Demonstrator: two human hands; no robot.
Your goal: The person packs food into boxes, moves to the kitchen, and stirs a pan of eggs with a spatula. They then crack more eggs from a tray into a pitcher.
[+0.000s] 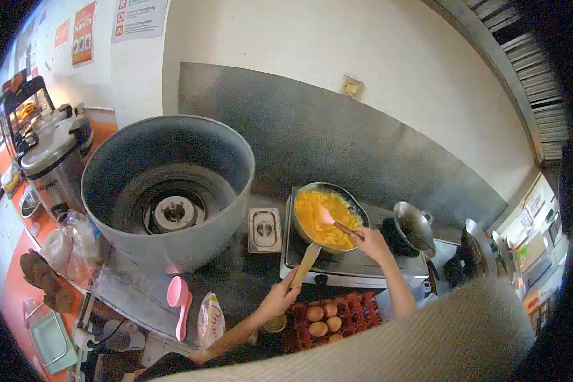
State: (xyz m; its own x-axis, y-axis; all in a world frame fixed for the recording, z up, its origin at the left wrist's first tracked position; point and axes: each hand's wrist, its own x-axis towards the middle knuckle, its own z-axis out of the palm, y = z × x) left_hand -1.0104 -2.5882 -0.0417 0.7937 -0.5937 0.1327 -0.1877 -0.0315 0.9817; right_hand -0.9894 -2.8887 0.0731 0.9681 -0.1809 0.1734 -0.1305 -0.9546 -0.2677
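My left hand [279, 301] is closed round the pale handle [308, 262] of a frying pan [356, 202] on the stove [369, 279]. Yellow, soft scrambled egg [311, 216] covers much of the pan's bottom. In my right hand [371, 244] is a spatula [326, 215] with a light pink head and a brown handle; its head rests in the egg. Below the stove, between my forearms, a dark red egg tray [361, 309] holds several brown eggs [318, 328].
A large grey drum-like vessel [102, 213] stands left, beside a lidded steel container [265, 230]. A pink scoop [179, 294] and a printed packet [211, 320] lie near the counter's front edge. A wok [415, 226] sits right of the pan. A rice cooker [54, 153] stands far left.
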